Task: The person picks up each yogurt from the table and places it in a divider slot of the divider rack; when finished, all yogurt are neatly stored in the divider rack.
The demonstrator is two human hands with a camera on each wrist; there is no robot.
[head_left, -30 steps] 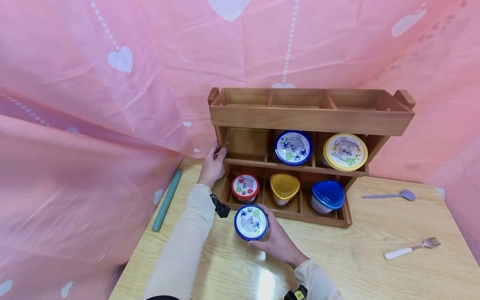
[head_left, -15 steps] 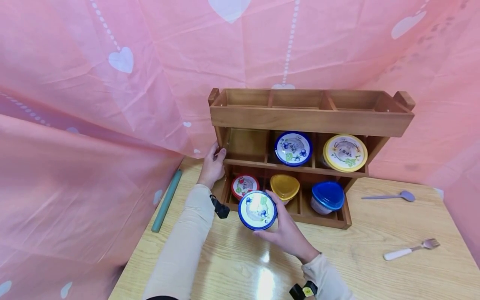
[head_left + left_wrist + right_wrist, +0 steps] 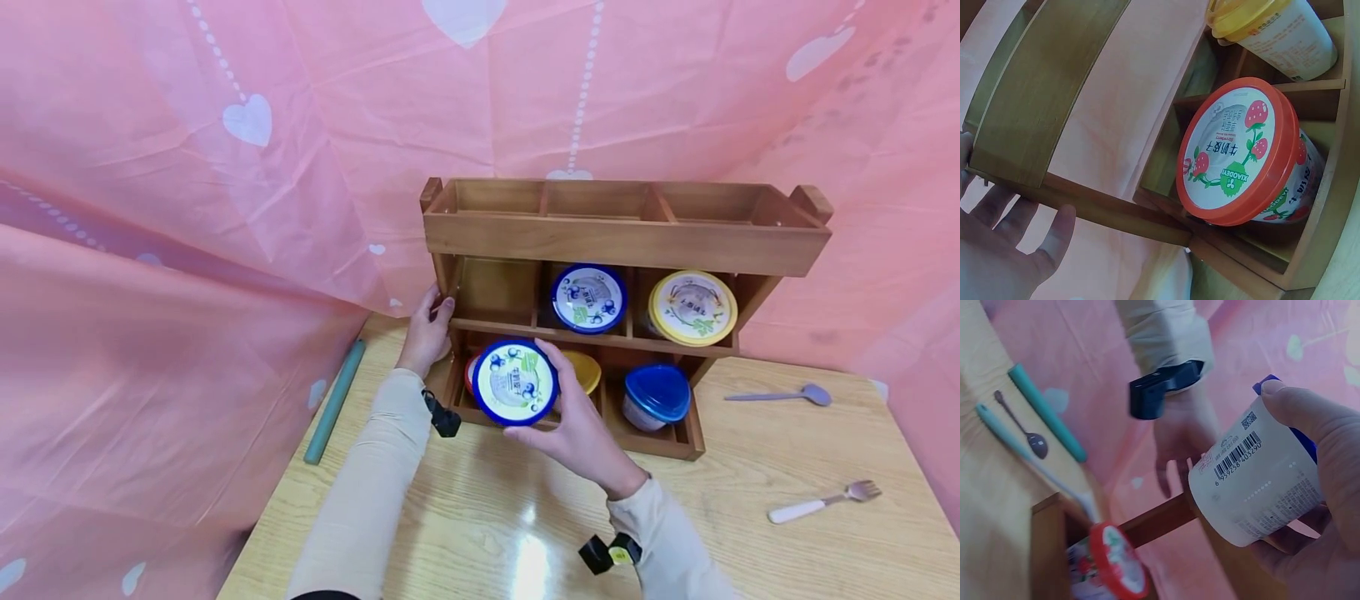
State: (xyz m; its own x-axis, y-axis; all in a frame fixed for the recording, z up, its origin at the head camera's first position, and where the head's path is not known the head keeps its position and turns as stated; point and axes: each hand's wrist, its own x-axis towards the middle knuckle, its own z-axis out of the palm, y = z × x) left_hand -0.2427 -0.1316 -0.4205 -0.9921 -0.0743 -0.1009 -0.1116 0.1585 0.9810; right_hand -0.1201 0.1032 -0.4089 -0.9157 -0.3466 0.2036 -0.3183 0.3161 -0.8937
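A round white tub with a blue-rimmed lid [image 3: 514,382] is gripped by the right hand [image 3: 573,425], fingers curled round its side, and is held clear of the desk [image 3: 750,517] just in front of the three-tier wooden rack [image 3: 626,242]. Behind it, the rack's lower left compartment is largely hidden: only a sliver of the red-lidded strawberry tub [image 3: 1241,153] is seen from the head view — its label is shown plainly by the left wrist camera. The yellow-lidded cup [image 3: 583,369] next to it is half covered too. The rack's left upright is touched by the left hand [image 3: 426,333], fingers laid against the wood; how firmly it is gripped cannot be told. Right of the rack, a lilac spoon [image 3: 780,392] and a white-handled fork [image 3: 823,500] lie on the desk — left of it, a green rod [image 3: 333,400].
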